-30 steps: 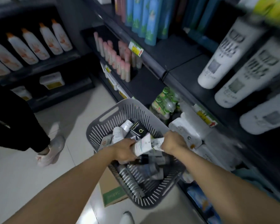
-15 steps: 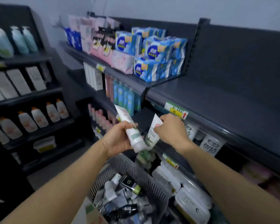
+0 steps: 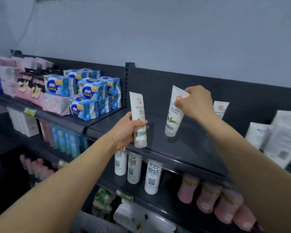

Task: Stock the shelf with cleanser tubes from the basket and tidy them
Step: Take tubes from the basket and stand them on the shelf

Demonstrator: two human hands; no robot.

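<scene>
White tube (image 3: 173, 115) in right hand (image 3: 195, 103) pinch, cap-down over shelf (image 3: 191, 148); second tube (image 3: 138, 111) in left hand (image 3: 126, 130) grip

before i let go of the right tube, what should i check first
1. Right hand pinches right tube near its crimp: ok.
2. Its cap resting on the shelf: cannot tell.
3. Right tube upright: not ok, it leans.
4. Bare shelf around it: ok.
5. Left hand grips left tube: ok.
6. In line with the back tube: not ok, it sits further forward.
</scene>
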